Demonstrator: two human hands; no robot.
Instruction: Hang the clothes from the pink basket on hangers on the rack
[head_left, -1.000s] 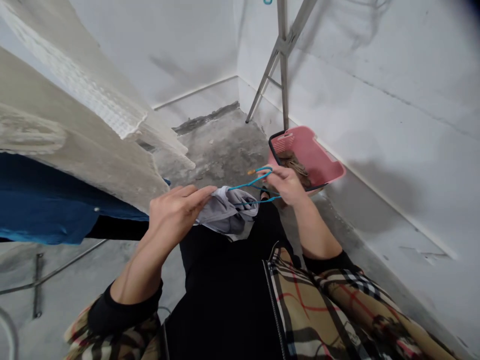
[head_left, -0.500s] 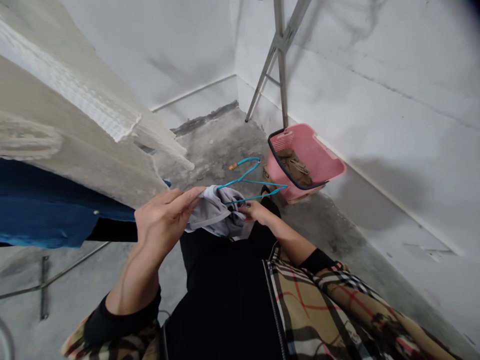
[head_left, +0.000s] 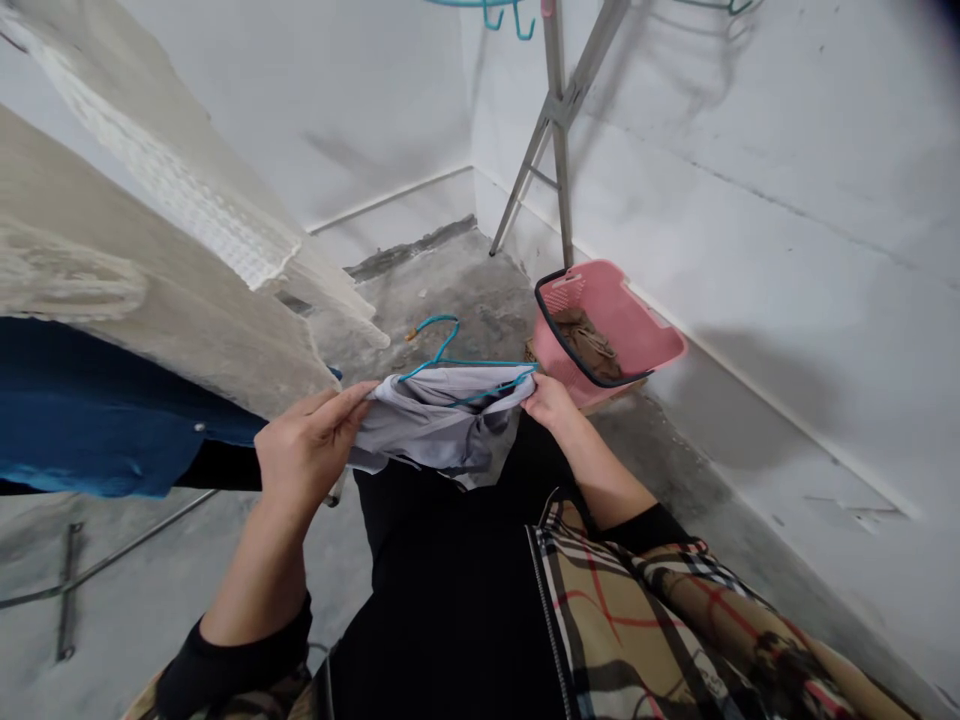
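Observation:
A light grey garment (head_left: 435, 420) hangs on a blue wire hanger (head_left: 444, 340) in front of my body. My left hand (head_left: 307, 440) is closed on the garment's left shoulder, thumb on top. At the other end my right hand (head_left: 551, 400) pinches the garment's right edge, close to the hanger's tip. The hanger's hook points away from me, with an orange-brown cap on its end. The hanger's left arm is hidden inside the cloth, while part of its right side shows through the opening. The garment's lower part hangs in folds.
A pink basket (head_left: 645, 340) with a dark handle, holding brown cloth (head_left: 589, 345), stands by the right wall. Behind it rises a metal rack leg (head_left: 559, 110). Cream garments (head_left: 172, 270) and a dark blue one (head_left: 97, 410) hang at left. Blue hooks (head_left: 510, 15) show at top.
My right hand has moved right and drawn the garment over the hanger's right end. The hanger's hook has shifted left, and the cloth is now spread wider.

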